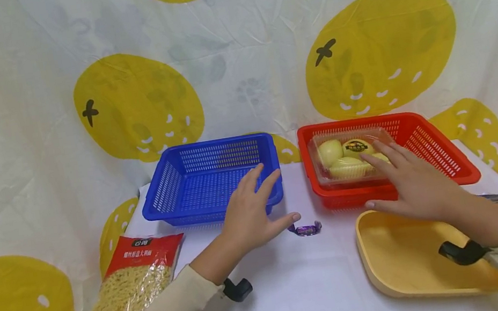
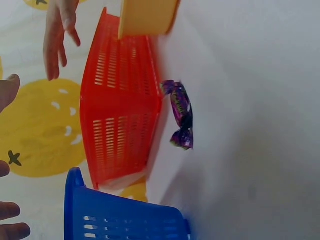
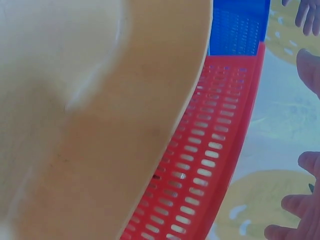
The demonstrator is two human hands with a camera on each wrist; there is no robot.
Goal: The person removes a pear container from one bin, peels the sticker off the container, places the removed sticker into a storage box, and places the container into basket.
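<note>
- Above the front right corner of the blue basket (image 1: 191, 192), the left hand (image 1: 247, 214) spreads its fingers, gripping nothing.
- Over the red basket (image 1: 343, 197), the right hand (image 1: 417, 183) has its fingers spread too, holding nothing; they overlap the fruit pack (image 1: 345, 163) in the head view, though the left-wrist view shows a gap between hand and basket rim.
- The purple wrapped candy (image 1: 307, 230) lies on the surface (image 1: 309, 287), in front of the gap between the baskets; the left thumb looks close from the head, yet is clearly apart in the left-wrist view.
- Candy handling: probably very light, firm inside, with a slick, crinkly wrapper. Pinch across the thick middle; the twisted ends would likely bend or unwind.
- Fruit pack, lying inside the red basket on its left side: likely the heavier item, thin clear plastic that may flex or pop, with pale round fruit that could bruise. Better held by both side edges, or supported beneath, than squeezed at the top.
- Baskets: light, fairly stiff plastic, I would judge; the rims give the surest hold.
</note>
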